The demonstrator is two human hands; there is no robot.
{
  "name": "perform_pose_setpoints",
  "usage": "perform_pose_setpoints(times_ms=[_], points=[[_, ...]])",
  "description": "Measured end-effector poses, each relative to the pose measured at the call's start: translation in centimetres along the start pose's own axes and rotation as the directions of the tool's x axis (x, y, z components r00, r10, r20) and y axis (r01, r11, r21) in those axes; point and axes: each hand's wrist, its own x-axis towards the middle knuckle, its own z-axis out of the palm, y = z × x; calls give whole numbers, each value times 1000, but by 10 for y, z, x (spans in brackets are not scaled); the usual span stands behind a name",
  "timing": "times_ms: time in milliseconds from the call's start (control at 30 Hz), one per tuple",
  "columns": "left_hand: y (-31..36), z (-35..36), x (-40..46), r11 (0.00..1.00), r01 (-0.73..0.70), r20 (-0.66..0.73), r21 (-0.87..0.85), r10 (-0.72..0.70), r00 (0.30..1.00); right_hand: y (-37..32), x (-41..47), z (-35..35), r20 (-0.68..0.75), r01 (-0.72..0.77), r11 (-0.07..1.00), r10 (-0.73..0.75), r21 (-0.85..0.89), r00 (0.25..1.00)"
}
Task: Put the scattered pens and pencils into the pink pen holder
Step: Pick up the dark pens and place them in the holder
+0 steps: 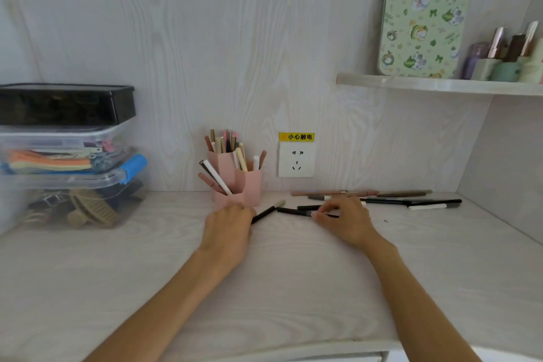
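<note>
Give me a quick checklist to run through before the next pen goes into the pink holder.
1. Left hand has a pen: ok, it grips a black pen with a grey cap, tip pointing up and right.
2. Right hand has a pen: ok, its fingers pinch a black pen lying on the desk.
3. Pink pen holder upright and within reach: ok, just beyond the left hand.
4. Room in the holder: cannot tell, its compartments already hold many pens.
5. Pens left to collect: not ok, several lie by the wall, such as the white pen.
</note>
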Motion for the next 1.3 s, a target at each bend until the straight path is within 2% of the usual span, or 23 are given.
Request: perform_pose_setpoints(times_ms=[67,133,200,267,367,433,500,567,633,700,767,833,867,933,1000,1067,1133,1200,1233,1300], points=[[-17,-2,-12,998,39,-30,-55,-40,999,-10,-2,-2,-44,18,980,-10,196,999],[-33,-2,-20,988,69,-45,-137,-76,996,-24,-3,-4,-152,51,928,6,369,988],[-45,0,-19,953,128,-12,-275,-136,991,-40,1,-7,-236,107,888,2,447,972],[-55,0,-14,900,190,1,-392,-207,978,-63,12,-9,-198,127,867,-34,482,980],[-63,4,-12,841,237,-28,-486,-286,958,-99,30,-13,-38,85,858,-76,507,996],[-64,6,-13,804,263,-32,-532,-330,944,-117,39,-20,-68,136,885,-118,445,991],[-65,9,-15,773,271,-48,-574,-362,931,-127,45,-27,-168,215,908,-163,361,972],[-66,10,-15,760,270,-70,-592,-382,922,-135,52,-31,-222,229,925,-165,302,961],[-66,12,-14,769,264,-78,-583,-376,923,-143,59,-30,-190,183,967,-149,175,970],[-67,14,-13,787,247,-87,-565,-355,931,-151,65,-23,-96,167,986,-165,12,982],[-67,16,-12,796,237,-95,-557,-345,934,-157,67,-10,7,201,966,-203,-163,979],[-67,17,-12,799,230,-103,-556,-341,934,-159,69,5,29,229,938,-229,-260,973],[-67,17,-12,802,225,-108,-553,-337,935,-161,70,12,8,222,954,-225,-203,974],[-66,18,-11,807,209,-123,-553,-327,937,-166,72,15,-38,163,977,-159,135,987],[-65,16,-10,804,192,-142,-563,-324,935,-170,74,8,-48,108,903,-97,416,994],[-65,15,-9,797,178,-162,-577,-326,932,-161,72,-2,-35,97,883,-91,459,995],[-64,14,-10,796,159,-186,-585,-322,928,-137,63,-13,-25,102,918,-100,384,995],[-64,13,-10,797,140,-214,-587,-319,923,-103,52,-21,73,42,979,-58,202,996],[-64,13,-10,799,134,-223,-587,-319,921,-85,46,-22,161,14,1000,-17,19,987],[-63,11,-11,801,123,-242,-585,-318,917,-50,32,-11,246,13,943,74,-334,966]])
